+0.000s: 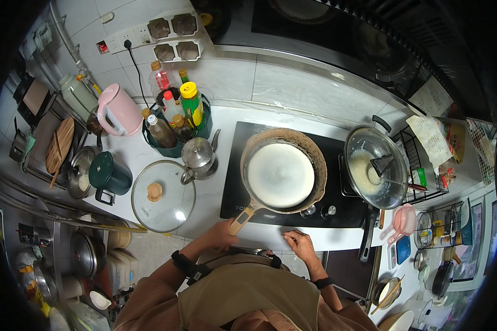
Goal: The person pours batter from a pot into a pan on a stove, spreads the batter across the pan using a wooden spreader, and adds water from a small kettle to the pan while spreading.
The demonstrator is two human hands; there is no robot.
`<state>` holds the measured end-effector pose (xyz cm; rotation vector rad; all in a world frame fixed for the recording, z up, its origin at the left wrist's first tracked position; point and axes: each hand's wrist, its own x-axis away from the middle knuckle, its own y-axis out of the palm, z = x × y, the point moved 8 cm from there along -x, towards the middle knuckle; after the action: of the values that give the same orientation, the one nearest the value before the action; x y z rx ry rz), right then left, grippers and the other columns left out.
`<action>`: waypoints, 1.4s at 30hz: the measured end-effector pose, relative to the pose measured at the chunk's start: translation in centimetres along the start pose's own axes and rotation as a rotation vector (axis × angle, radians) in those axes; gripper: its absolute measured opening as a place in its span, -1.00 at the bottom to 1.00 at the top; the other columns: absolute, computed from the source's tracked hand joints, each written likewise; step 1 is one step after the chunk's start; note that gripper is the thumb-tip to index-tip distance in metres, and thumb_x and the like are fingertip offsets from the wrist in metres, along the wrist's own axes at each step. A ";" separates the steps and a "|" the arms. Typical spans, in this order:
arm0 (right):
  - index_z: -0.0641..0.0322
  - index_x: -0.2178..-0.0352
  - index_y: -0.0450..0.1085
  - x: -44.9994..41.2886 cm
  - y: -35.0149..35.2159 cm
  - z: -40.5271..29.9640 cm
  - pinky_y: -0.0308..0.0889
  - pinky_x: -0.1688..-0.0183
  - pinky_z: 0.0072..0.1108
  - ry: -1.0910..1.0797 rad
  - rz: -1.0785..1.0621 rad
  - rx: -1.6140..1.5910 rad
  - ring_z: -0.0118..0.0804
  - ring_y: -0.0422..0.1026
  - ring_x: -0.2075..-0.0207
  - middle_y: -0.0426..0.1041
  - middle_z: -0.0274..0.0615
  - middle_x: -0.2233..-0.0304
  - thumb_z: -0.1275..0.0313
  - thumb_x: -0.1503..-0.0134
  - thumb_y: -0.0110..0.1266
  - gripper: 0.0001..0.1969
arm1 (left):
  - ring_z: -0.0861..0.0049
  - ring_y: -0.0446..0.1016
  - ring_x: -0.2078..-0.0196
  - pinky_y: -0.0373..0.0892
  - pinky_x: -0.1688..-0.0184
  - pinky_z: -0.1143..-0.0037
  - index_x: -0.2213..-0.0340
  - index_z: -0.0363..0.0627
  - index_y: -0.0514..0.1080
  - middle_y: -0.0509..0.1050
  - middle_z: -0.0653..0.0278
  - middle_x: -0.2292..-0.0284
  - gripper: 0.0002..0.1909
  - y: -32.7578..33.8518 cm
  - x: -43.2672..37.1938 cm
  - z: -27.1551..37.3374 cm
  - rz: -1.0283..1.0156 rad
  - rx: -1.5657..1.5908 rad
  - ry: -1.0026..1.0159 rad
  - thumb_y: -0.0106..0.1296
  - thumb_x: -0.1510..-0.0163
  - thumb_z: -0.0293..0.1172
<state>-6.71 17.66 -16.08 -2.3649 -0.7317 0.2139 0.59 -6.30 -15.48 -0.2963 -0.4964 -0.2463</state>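
Note:
My left hand [219,236] grips the beige handle [241,221] of a deep frying pan [321,186]. The pan stands on a black glass cooktop [231,182]. A smooth, round white layer of batter or liquid [281,176] covers its bottom. Over the counter's front edge, just below the cooktop's knobs [328,211], my right hand [300,245] has its fingers curled together, with nothing visible in them. To the right, a wok [369,221] sits under a glass lid [358,142]. Pale liquid [362,165] and a ladle [374,175] show there, partly blurred by glare.
Left of the cooktop are a glass lid [172,215], a steel pot with a spout [197,153], a green pitcher [112,173], a pink kettle [122,109] and a bottle caddy [207,120]. A range hood [232,35] overhangs the back. A pink ladle-like pan [405,219] lies right.

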 end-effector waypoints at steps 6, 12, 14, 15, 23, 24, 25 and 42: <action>0.33 0.44 0.42 0.2 0.0 0.0 0.33 0.37 -0.45 -0.003 0.011 0.001 -0.05 0.42 0.42 0.44 -0.06 0.45 0.49 0.04 0.07 -0.88 | 0.46 0.43 0.71 0.34 0.66 0.52 0.31 -0.28 0.19 0.41 0.20 0.67 -0.62 0.0 -0.1 -0.1 -0.001 0.002 0.009 -0.01 0.20 -0.39; 0.33 0.44 0.42 0.1 0.1 0.1 0.33 0.37 -0.45 -0.007 0.008 -0.006 -0.04 0.42 0.41 0.44 -0.06 0.44 0.49 0.04 0.07 -0.88 | 0.47 0.42 0.72 0.34 0.66 0.52 0.30 -0.27 0.20 0.41 0.21 0.68 -0.62 0.0 0.1 0.2 0.000 0.016 0.002 -0.01 0.20 -0.39; 0.33 0.44 0.42 0.1 0.1 0.1 0.33 0.37 -0.45 -0.009 0.006 -0.012 -0.04 0.42 0.41 0.44 -0.06 0.44 0.49 0.04 0.07 -0.88 | 0.48 0.42 0.72 0.34 0.66 0.52 0.27 -0.27 0.21 0.40 0.21 0.68 -0.60 -0.1 0.2 0.2 0.004 0.028 -0.001 0.00 0.21 -0.39; 0.33 0.44 0.42 0.1 0.1 0.0 0.33 0.37 -0.45 -0.014 0.008 -0.009 -0.04 0.42 0.41 0.44 -0.06 0.44 0.49 0.04 0.07 -0.88 | 0.48 0.42 0.72 0.34 0.66 0.52 0.27 -0.27 0.21 0.40 0.21 0.68 -0.60 -0.1 0.2 0.1 0.005 0.027 -0.001 0.00 0.21 -0.39; 0.30 0.37 0.44 0.0 0.3 0.2 0.34 0.44 -0.53 -0.047 0.001 0.031 -0.18 0.43 0.53 0.46 -0.10 0.43 0.46 0.00 0.05 -0.84 | 0.47 0.42 0.72 0.33 0.66 0.51 0.26 -0.27 0.21 0.40 0.19 0.69 -0.58 0.0 0.0 -0.2 -0.001 0.026 -0.019 0.01 0.21 -0.39; 0.30 0.37 0.44 0.1 0.3 0.1 0.35 0.44 -0.53 -0.049 0.001 0.031 -0.18 0.43 0.53 0.46 -0.09 0.43 0.46 0.00 0.05 -0.84 | 0.47 0.42 0.72 0.33 0.66 0.51 0.26 -0.27 0.21 0.40 0.19 0.69 -0.58 0.0 0.0 -0.2 -0.002 0.026 -0.019 0.01 0.21 -0.39; 0.31 0.37 0.44 0.1 0.3 0.1 0.35 0.44 -0.53 -0.052 0.001 0.032 -0.17 0.43 0.53 0.46 -0.09 0.43 0.46 0.00 0.05 -0.84 | 0.47 0.42 0.72 0.33 0.66 0.51 0.26 -0.28 0.21 0.40 0.19 0.69 -0.58 0.0 0.1 -0.1 -0.003 0.031 -0.012 0.01 0.21 -0.39; 0.31 0.37 0.43 0.0 0.5 0.1 0.34 0.43 -0.53 -0.045 -0.006 0.008 -0.16 0.43 0.52 0.45 -0.09 0.44 0.46 0.00 0.05 -0.84 | 0.49 0.40 0.73 0.31 0.68 0.52 0.24 -0.28 0.20 0.40 0.20 0.69 -0.57 0.2 -0.1 -0.4 -0.007 0.057 0.012 0.01 0.19 -0.40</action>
<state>-6.53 17.43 -16.50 -2.3570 -0.7580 0.2678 0.76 -6.29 -15.93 -0.2371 -0.4917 -0.2402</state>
